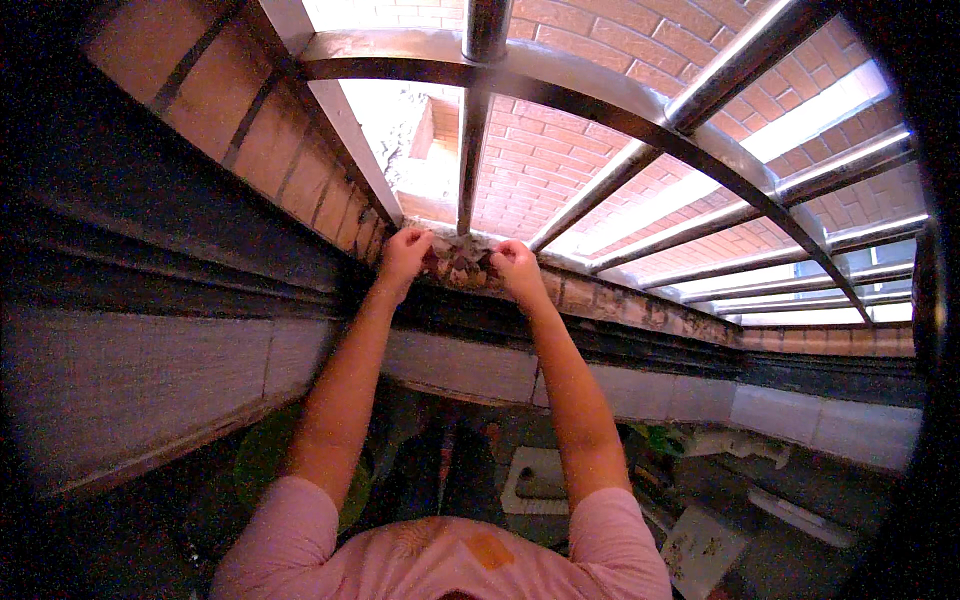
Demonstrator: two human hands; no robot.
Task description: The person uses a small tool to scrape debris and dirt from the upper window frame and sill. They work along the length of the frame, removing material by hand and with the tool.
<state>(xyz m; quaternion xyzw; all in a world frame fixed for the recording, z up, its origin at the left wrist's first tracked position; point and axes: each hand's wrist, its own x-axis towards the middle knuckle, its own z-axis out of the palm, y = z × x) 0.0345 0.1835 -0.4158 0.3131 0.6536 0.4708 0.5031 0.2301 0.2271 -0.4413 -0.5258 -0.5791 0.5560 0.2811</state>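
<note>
The far edge of the work is a narrow window ledge, faced with brownish tiles, running off to the right. At its left end, by the corner, a dark, ragged, crumpled clump lies between the two hands. The left hand is just left of it, the right hand at its right side; on each, the fingertips are drawn in toward the thumb, but I cannot tell whether they pinch anything. Shiny round metal bars and a broad, smooth crossbar hem in the far side, with gaps opening toward a rough brick wall. At left, a tiled side wall limits room beside the left hand. Nearer, pale rectangular tiles drop below the ledge.
</note>
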